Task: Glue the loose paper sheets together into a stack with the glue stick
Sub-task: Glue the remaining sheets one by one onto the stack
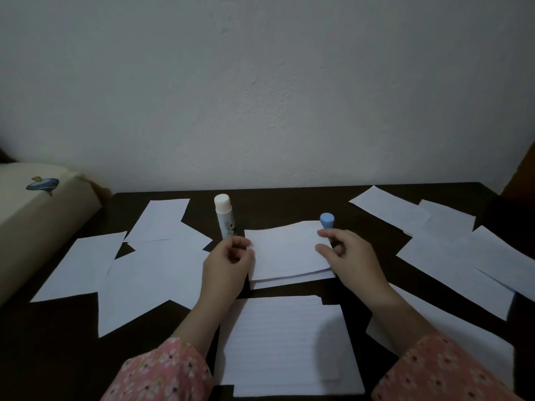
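The uncapped glue stick [224,217] stands upright just behind the left hand [228,263], which grips its base, while the right hand [348,256] pinches the stack [285,253] beside it.

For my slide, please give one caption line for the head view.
Left hand holds uncapped glue stick, right hand its blue cap, over a small paper stack.

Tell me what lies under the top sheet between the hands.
Under the top sheet, edges of more sheets show at the near side, stacked. How many, and any glue between them, is covered. The left hand and right hand hold its sides.
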The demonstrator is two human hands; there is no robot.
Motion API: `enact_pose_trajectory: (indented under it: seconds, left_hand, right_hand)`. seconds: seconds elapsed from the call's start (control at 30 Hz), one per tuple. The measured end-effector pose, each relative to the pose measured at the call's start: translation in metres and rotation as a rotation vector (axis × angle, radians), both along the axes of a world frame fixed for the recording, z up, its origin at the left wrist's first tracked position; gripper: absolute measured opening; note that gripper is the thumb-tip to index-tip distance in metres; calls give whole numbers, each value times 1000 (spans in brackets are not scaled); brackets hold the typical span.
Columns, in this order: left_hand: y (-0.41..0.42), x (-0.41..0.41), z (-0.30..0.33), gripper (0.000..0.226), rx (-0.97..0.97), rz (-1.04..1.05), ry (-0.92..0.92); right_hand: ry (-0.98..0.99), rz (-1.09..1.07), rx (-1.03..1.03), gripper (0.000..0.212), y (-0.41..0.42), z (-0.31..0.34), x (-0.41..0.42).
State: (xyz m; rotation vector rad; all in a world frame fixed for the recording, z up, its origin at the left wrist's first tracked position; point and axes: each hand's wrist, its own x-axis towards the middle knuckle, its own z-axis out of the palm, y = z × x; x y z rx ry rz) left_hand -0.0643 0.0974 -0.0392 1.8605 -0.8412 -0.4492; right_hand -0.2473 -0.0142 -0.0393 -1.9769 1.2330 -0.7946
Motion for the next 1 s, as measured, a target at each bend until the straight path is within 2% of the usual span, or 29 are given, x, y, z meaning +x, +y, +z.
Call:
enact_pose_trajectory:
  seconds: [0.2, 0.5, 0.6, 0.7, 0.87, 1.0]
  left_hand:
    - [-2, 1, -3, 9, 80, -2, -88]
    - [-4, 3, -3, 9, 150, 10, -97]
    - [-5, 3, -3, 12, 179, 20, -128]
    - [-6, 0, -3, 18, 193, 9, -199]
    - [-9, -6, -3, 22, 256, -6, -371]
    - [-12, -14, 3, 26, 232, 0, -435]
  right_hand:
    - [137, 18, -40, 35, 0, -3, 3]
    - [212, 29, -76, 35, 0, -8, 4]
    - [307, 38, -93, 34, 0, -10, 3]
    - [423, 52, -140, 32, 1, -9, 3]
    - [435, 47, -154, 29, 0, -10, 4]
    - [406, 55, -289, 30, 2, -4, 10]
